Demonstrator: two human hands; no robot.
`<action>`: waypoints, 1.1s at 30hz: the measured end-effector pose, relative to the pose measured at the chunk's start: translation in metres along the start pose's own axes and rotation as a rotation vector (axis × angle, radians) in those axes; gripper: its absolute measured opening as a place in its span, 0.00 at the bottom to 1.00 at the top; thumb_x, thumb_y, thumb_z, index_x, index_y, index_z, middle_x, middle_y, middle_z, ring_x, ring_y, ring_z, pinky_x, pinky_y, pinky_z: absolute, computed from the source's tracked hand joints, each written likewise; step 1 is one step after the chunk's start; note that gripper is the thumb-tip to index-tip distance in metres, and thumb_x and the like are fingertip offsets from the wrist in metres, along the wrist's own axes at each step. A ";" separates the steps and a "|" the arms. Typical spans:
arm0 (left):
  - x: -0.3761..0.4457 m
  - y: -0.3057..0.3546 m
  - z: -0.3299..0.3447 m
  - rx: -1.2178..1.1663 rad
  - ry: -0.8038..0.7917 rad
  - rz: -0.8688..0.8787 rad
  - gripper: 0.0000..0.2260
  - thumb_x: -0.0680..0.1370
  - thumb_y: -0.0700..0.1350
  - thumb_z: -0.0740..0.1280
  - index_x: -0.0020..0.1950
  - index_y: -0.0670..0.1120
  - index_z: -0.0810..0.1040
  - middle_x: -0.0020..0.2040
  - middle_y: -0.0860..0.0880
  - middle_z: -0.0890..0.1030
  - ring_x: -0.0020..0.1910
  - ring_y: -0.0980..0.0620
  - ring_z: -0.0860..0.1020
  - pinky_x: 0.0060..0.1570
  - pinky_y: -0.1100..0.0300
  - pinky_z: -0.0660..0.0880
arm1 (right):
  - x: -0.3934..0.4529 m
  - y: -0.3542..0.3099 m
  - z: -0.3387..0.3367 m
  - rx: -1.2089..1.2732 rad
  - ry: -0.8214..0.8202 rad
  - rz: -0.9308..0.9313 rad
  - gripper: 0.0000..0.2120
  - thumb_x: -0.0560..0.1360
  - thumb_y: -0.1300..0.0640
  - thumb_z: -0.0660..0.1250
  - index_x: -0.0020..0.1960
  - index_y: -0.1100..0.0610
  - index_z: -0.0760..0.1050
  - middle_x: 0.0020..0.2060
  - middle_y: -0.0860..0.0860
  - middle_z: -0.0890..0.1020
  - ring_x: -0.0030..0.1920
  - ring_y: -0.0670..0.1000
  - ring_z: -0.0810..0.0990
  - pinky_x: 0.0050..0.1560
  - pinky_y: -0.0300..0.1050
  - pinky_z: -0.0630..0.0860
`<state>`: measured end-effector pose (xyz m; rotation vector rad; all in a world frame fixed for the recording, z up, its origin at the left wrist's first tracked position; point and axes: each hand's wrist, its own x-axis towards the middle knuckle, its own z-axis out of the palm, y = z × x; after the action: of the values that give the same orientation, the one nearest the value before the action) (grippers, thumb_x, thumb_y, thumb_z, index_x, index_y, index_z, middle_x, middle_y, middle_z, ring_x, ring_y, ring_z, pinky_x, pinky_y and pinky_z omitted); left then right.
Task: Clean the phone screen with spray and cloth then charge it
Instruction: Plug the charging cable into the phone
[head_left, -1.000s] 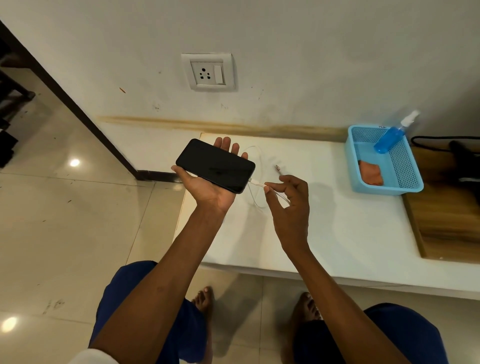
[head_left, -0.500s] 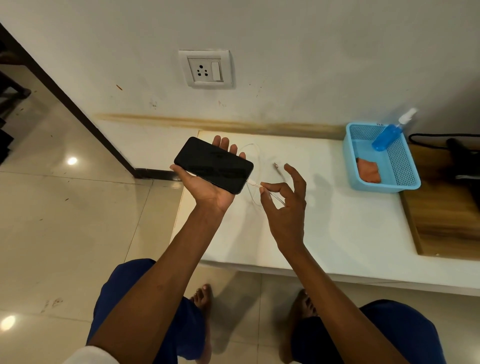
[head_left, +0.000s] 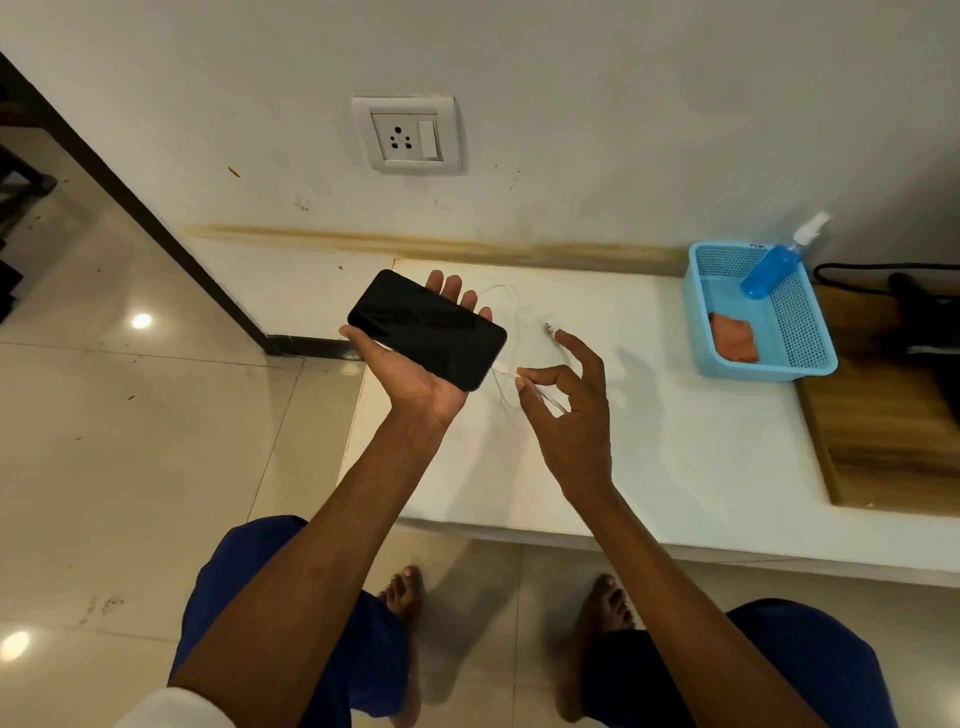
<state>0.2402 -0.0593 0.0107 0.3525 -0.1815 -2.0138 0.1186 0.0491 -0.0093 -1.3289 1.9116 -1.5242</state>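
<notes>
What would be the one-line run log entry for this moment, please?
left hand: holds phone, screen dark | right hand: pinches cable at phone | spray bottle, cloth: in basket

A white wall socket plate with a switch (head_left: 406, 134) sits on the off-white wall (head_left: 623, 104). Below it runs a white worktop (head_left: 701, 441), its right end a brown wooden panel (head_left: 883, 441). A black cord (head_left: 883, 267) lies at the far right. Glossy beige floor tiles (head_left: 130, 441) spread to the left.
</notes>
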 end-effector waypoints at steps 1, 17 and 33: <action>0.001 0.000 0.001 0.017 -0.004 -0.015 0.46 0.73 0.78 0.46 0.75 0.45 0.68 0.65 0.44 0.78 0.67 0.41 0.74 0.73 0.41 0.63 | 0.003 -0.002 -0.005 0.006 -0.030 0.014 0.03 0.75 0.53 0.73 0.49 0.48 0.82 0.68 0.44 0.73 0.71 0.47 0.69 0.67 0.55 0.72; 0.001 -0.055 0.015 0.300 0.074 -0.380 0.44 0.73 0.77 0.53 0.75 0.44 0.70 0.69 0.43 0.76 0.66 0.43 0.77 0.63 0.45 0.74 | 0.022 0.011 -0.065 0.161 -0.230 0.387 0.12 0.80 0.48 0.64 0.42 0.35 0.82 0.40 0.41 0.85 0.41 0.48 0.85 0.40 0.41 0.81; 0.004 -0.058 0.020 0.122 0.154 -0.098 0.39 0.75 0.75 0.46 0.69 0.47 0.71 0.60 0.47 0.81 0.61 0.44 0.79 0.54 0.48 0.78 | -0.002 0.030 -0.061 -0.445 -0.057 -0.092 0.11 0.75 0.42 0.68 0.54 0.43 0.74 0.55 0.42 0.78 0.55 0.47 0.76 0.51 0.50 0.76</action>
<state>0.1832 -0.0375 0.0125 0.6023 -0.1935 -2.0665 0.0609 0.0841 -0.0146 -1.6391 2.2653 -1.1186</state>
